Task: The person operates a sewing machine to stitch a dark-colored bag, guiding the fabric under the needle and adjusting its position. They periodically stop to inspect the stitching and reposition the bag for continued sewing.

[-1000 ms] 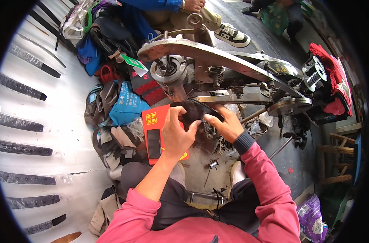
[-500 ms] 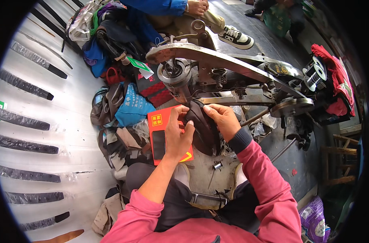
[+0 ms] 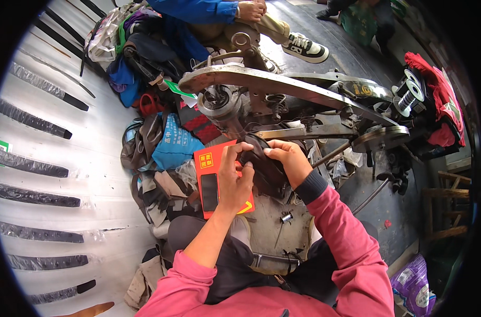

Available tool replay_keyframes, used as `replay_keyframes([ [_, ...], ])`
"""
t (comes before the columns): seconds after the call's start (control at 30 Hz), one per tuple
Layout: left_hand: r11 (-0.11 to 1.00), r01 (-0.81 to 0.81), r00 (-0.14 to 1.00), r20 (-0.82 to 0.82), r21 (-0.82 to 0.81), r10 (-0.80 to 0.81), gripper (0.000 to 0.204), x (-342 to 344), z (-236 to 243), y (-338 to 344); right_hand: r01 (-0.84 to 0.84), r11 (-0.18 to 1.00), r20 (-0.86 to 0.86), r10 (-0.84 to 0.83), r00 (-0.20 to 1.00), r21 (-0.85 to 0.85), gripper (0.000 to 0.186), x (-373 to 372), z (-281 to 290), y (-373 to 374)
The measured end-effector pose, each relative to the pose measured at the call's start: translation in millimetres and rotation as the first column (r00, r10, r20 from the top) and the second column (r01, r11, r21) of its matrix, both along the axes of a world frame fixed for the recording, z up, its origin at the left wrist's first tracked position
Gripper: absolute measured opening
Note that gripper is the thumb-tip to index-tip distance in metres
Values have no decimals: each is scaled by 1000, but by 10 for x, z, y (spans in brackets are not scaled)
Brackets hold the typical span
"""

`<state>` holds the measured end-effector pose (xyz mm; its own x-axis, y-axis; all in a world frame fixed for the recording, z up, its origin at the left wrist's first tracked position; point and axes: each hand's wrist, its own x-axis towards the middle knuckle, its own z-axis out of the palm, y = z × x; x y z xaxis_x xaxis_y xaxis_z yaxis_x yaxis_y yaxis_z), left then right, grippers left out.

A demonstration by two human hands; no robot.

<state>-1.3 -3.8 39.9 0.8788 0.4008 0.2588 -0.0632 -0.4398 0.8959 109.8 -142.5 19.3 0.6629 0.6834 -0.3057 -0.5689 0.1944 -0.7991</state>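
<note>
A dark brown leather shoe (image 3: 269, 177) is held in front of me, at the lower end of an old metal sewing machine (image 3: 283, 84). My left hand (image 3: 234, 182) grips its upper edge from the left, thumb and fingers bent around the leather. From the right, my right hand (image 3: 289, 158) pinches the same edge, close to the left fingertips. The shoe's far end reaches the machine's narrow arm below the round head (image 3: 217, 100); where they meet is partly hidden. No needle or thread can be made out at the hands.
A red box (image 3: 206, 158) with a dark phone (image 3: 210, 191) on it stands left of the shoe. A small bobbin (image 3: 286, 217) lies on the base below. Bags and leather scraps (image 3: 172, 185) heap at left. Another person's blue sleeve (image 3: 198, 9) is beyond the machine. Thread spools (image 3: 409, 98) sit right.
The whole view has shifted slightly. The shoe's lower end has swung up a little, and my right fingers are bent more tightly at its edge. Both hands keep their hold.
</note>
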Motion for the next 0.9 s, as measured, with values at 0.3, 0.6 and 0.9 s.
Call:
replay_keyframes([
  [0.3,996,-24,999,47,84,20,36,31,-55,23,43,998,108,-38,993,-47,19,-82,-16,53],
  [0.6,999,-49,999,16,15,49,36,34,-76,16,200,961,486,-85,870,-191,24,-143,86,49],
  [0.9,999,-51,999,2,6,51,34,21,-30,15,175,961,438,-65,897,-214,18,-68,18,130],
])
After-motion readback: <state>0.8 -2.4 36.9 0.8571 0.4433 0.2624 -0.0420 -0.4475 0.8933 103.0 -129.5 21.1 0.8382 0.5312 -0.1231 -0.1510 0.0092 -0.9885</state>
